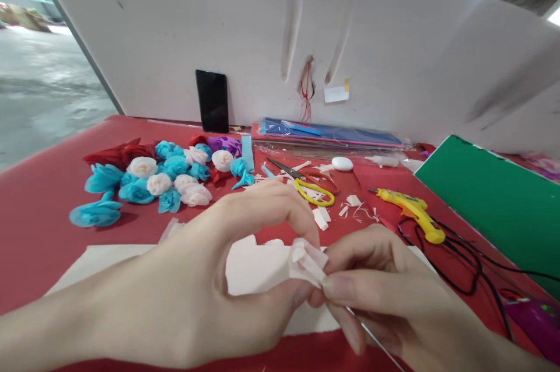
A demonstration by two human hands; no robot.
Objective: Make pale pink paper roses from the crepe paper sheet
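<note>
Between my two hands is a small pale pink paper flower (304,261), its folds partly wrapped into a bud. My left hand (223,279) curves around it, with the thumb below and a fingertip behind the paper. My right hand (385,290) pinches the flower's base, thumb against fingers. A thin wire stem (376,338) runs from that pinch down to the right. Under both hands lies a white sheet (258,267) with a torn edge, on the red tabletop (48,203).
Blue, pink, red and purple paper flowers (175,168) cluster at the left. Scissors (314,191) and paper scraps (321,217) lie mid-table. A yellow glue gun (411,211) with a black cord and a green board (494,209) are right. A phone (213,101) leans against the wall.
</note>
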